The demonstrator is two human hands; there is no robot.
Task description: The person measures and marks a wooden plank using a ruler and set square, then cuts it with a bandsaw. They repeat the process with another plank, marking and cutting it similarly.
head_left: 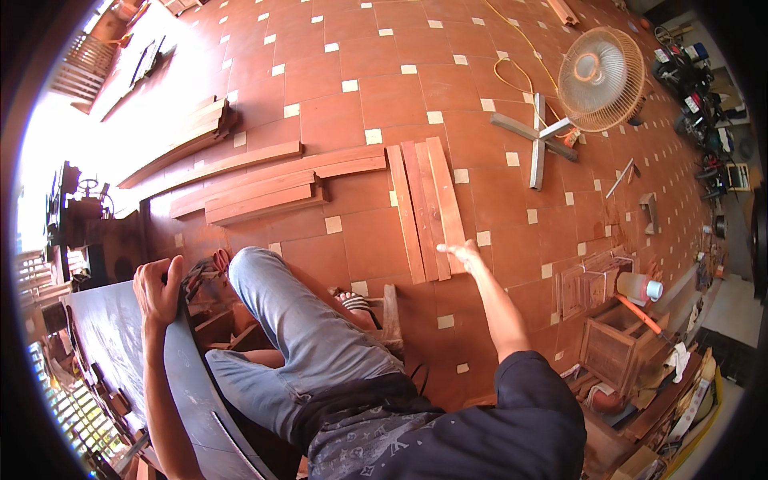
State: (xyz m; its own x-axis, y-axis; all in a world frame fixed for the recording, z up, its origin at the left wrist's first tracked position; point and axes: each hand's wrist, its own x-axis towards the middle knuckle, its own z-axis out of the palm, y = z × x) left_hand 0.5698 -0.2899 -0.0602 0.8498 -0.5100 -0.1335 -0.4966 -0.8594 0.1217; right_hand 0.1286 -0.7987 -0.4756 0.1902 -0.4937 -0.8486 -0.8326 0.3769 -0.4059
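Observation:
My left hand (158, 290) is bent over the corner of a dark, smooth-topped work table (108, 320), gripping its edge with the thumb lifted to one side. My right arm reaches forward and right. At its end, my right hand (464, 254) hovers over or touches the near end of several reddish wooden planks (428, 200) laid side by side on the floor. Its fingers stretch leftward with the thumb apart. A pale tip shows at the fingers; whether it is a fingertip or a small object is unclear.
Longer wooden boards (264, 192) lie left of the planks, with another stack (184, 140) beyond. A standing fan (602, 78) on a crossed metal base (539, 140) trails a yellow cord (520, 68). At right are a wooden cabinet (612, 348) and a capped container (640, 286). Motorbikes (692, 104) stand far right.

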